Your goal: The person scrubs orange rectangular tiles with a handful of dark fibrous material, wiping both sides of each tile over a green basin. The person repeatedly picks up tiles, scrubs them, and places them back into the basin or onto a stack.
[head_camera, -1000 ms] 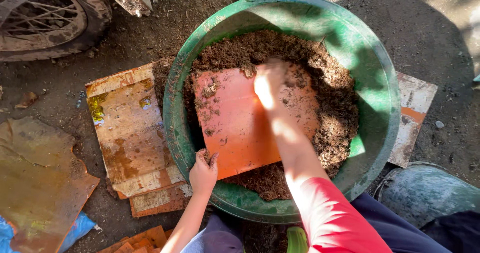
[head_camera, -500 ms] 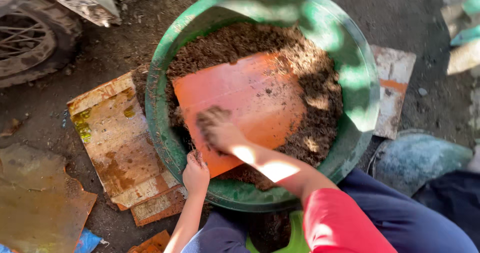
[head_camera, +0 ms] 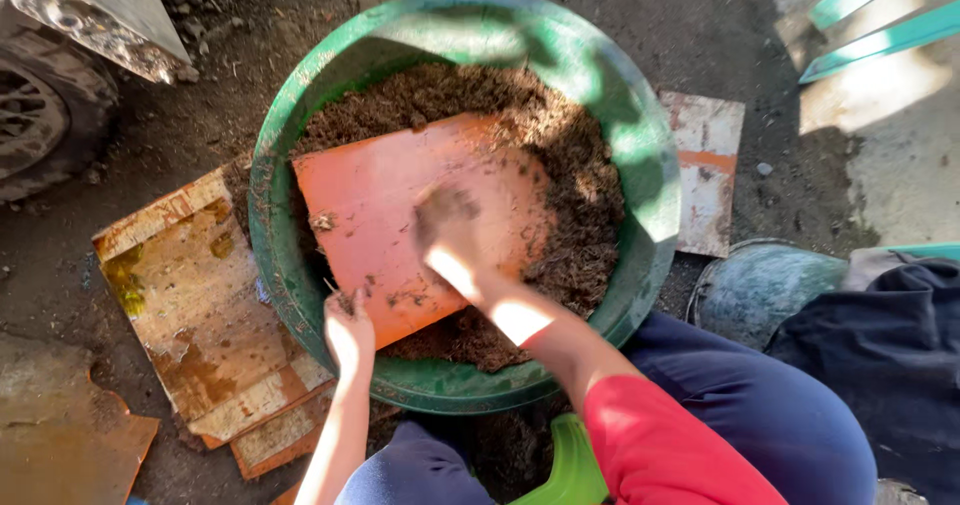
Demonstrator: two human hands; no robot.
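Left hand (head_camera: pixel 348 333) fingers grip the orange tile (head_camera: pixel 410 225); right hand (head_camera: pixel 447 227) fingers rest flat, spread on it.

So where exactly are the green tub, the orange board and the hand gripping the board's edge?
green tub (head_camera: pixel 640 145), head view, on its right rim.
orange board (head_camera: pixel 380 190), head view, on its bare upper face.
left hand (head_camera: pixel 348 330), head view, on the back of the hand at the board's lower edge.

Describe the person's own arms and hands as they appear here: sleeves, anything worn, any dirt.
Both hands are bare, with no gloves, rings or watch visible. The right hand is smeared dark with soil, and its arm shows a red sleeve pushed up to about the elbow. The left hand looks dusty with specks of soil; its forearm is bare, with no sleeve in view.
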